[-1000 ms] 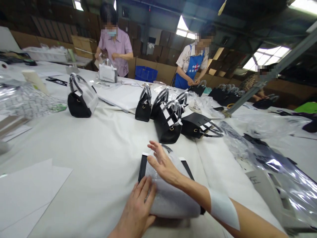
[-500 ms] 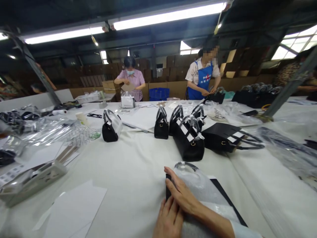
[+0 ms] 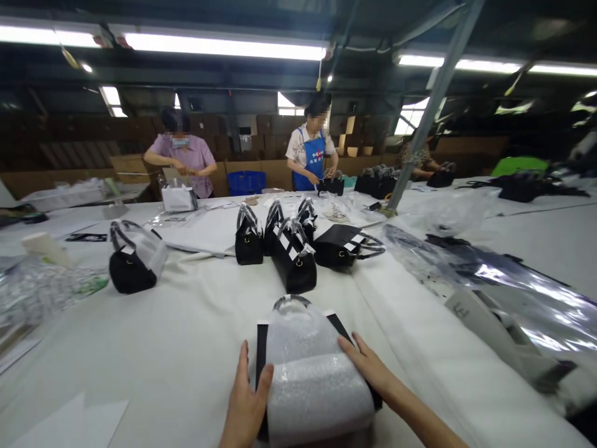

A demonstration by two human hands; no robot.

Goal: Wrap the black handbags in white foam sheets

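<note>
A black handbag (image 3: pixel 262 348) lies before me, its middle wrapped in a whitish, translucent foam sheet (image 3: pixel 317 386), with its handle towards the far side. My left hand (image 3: pixel 247 395) holds the bag's left side, thumb near the foam's edge and fingers along the outside. On the opposite side, my right hand (image 3: pixel 370 367) grips the right edge, fingers on the foam and the black side. Both hands clasp the bag between them. Just beyond it stand several black handbags (image 3: pixel 293 264) with white tags and plastic-wrapped handles; another handbag (image 3: pixel 342 246) lies on its side.
A part-wrapped handbag (image 3: pixel 133 267) stands at left. White sheets (image 3: pixel 69 426) lie front left. Clear plastic (image 3: pixel 527 298) and a grey-white tray (image 3: pixel 494 330) are at right. A metal post (image 3: pixel 429 118) rises beyond. Two co-workers (image 3: pixel 196 152) (image 3: pixel 308 152) stand across the table (image 3: pixel 186 348).
My hands have moved from together at the bag's left edge to opposite sides of it. The bag now faces me more squarely. The view has turned right.
</note>
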